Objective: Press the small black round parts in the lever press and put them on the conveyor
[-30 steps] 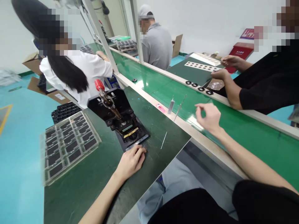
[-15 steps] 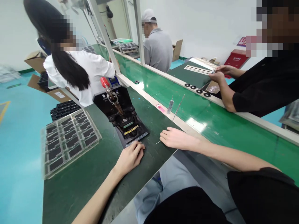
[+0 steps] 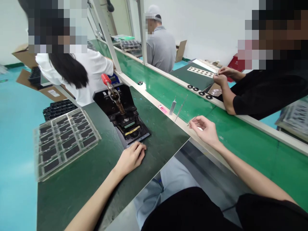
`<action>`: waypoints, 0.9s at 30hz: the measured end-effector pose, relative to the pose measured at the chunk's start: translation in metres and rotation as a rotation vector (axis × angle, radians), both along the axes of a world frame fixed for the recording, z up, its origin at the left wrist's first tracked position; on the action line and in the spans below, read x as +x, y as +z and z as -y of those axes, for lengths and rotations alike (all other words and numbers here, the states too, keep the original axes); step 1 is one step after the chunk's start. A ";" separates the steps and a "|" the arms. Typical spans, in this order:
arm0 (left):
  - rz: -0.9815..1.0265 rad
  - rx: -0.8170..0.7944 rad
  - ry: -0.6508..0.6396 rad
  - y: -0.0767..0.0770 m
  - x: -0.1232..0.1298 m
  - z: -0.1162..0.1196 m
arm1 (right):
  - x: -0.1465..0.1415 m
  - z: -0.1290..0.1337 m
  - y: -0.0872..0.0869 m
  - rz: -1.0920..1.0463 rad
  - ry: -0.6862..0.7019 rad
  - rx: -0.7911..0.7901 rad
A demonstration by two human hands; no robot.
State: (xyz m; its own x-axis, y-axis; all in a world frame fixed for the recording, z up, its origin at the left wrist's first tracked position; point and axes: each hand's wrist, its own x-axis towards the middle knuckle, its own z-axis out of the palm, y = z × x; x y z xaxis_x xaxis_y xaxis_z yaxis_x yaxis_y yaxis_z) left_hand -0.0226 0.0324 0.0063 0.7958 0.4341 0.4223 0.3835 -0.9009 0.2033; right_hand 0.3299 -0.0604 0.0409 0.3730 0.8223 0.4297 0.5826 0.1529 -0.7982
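- Beyond our table, the long green belt (image 3: 247, 147) runs past, bordered by a pale ledge (image 3: 149, 96).
- Our dark green table (image 3: 79, 183) lies beneath our left forearm.
- A clear tray (image 3: 57, 141) of dark pieces sits on our table, left of our left hand and well apart from it.
- The black clamp (image 3: 125, 122), its red handle (image 3: 105, 79) up, stands just beyond our left hand.
- Our right hand (image 3: 205, 130) is raised over the ledge, thumb and forefinger pinched together around a thin stick.
- Our left hand (image 3: 131, 158) rests loosely curled by the clamp's near edge; we cannot tell whether it has hold of anything.
- A bundle of rods (image 3: 172, 107) and a single rod (image 3: 181, 108) stand near our right hand.
- The thin stick (image 3: 188, 124) pokes out from our right fingertips, mostly hidden by them.
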 end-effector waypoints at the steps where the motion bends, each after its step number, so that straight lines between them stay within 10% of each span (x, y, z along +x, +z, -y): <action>1: -0.002 0.002 0.003 0.000 0.000 0.000 | 0.004 -0.002 -0.004 -0.047 -0.013 -0.034; 13: -0.016 -0.023 0.012 0.002 -0.001 0.000 | 0.009 -0.003 -0.039 0.072 0.044 -0.131; 19: 0.003 -0.046 0.008 0.000 -0.001 0.000 | -0.027 0.046 -0.042 0.348 -0.272 0.101; 23: 0.009 -0.031 0.009 -0.001 -0.001 0.002 | -0.057 0.109 -0.085 0.723 0.118 0.164; 27: 0.006 -0.062 0.024 -0.001 -0.001 0.004 | -0.040 0.140 -0.132 0.694 -0.026 0.014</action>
State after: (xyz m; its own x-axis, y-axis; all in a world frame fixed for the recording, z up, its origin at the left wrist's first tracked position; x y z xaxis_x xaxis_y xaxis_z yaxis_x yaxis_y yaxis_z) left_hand -0.0233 0.0289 0.0049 0.7822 0.4788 0.3987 0.4037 -0.8769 0.2611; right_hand 0.2896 -0.2003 -0.0908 0.0278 0.8096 0.5864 0.9614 0.1390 -0.2376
